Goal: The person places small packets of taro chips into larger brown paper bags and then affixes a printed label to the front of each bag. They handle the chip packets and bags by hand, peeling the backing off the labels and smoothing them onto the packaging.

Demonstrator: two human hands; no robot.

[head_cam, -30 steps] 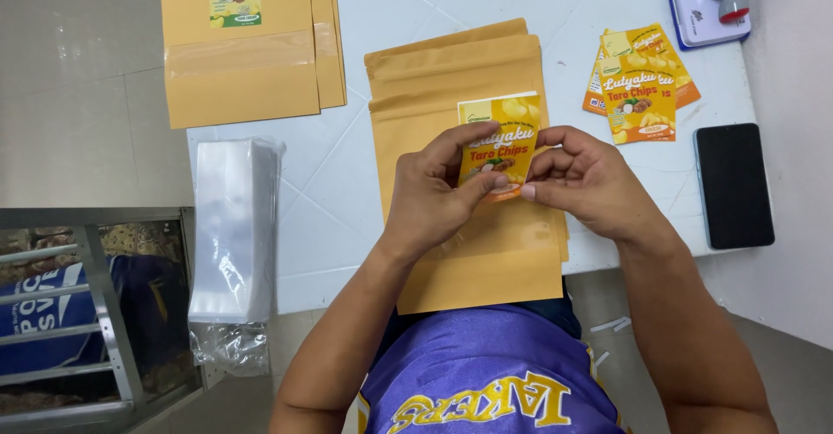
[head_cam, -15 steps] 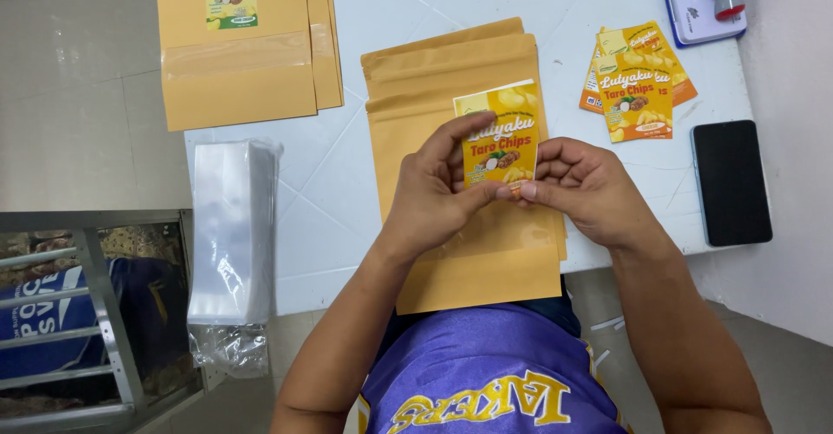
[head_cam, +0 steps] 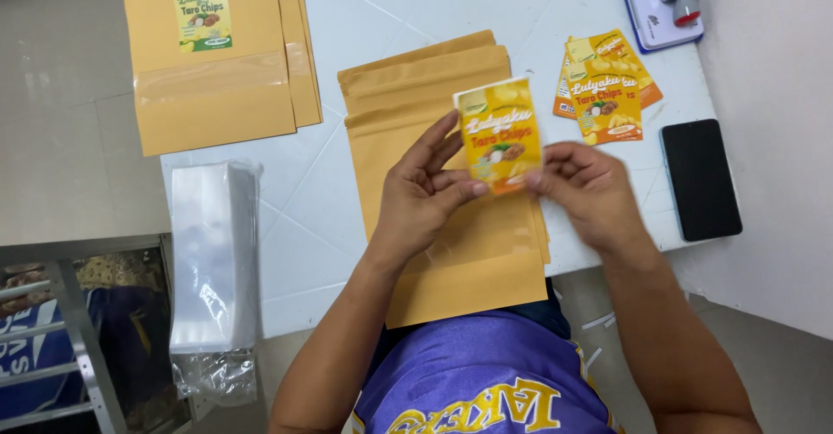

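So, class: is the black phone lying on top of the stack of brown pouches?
No. The black phone lies on the white table at the right edge, apart from the stack of brown pouches.

White table on pale tiled floor.
Table top [head_cam: 347, 217] evenly lit; floor [head_cam: 69, 156] to its left; metal rack [head_cam: 78, 330] at lower left.

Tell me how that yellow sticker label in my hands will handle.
The yellow label, pinched at its lower edge by left hand and right hand, stands flat, so probably light yet fairly stiff. It looks glossy, maybe slippery, and thin enough to crease.
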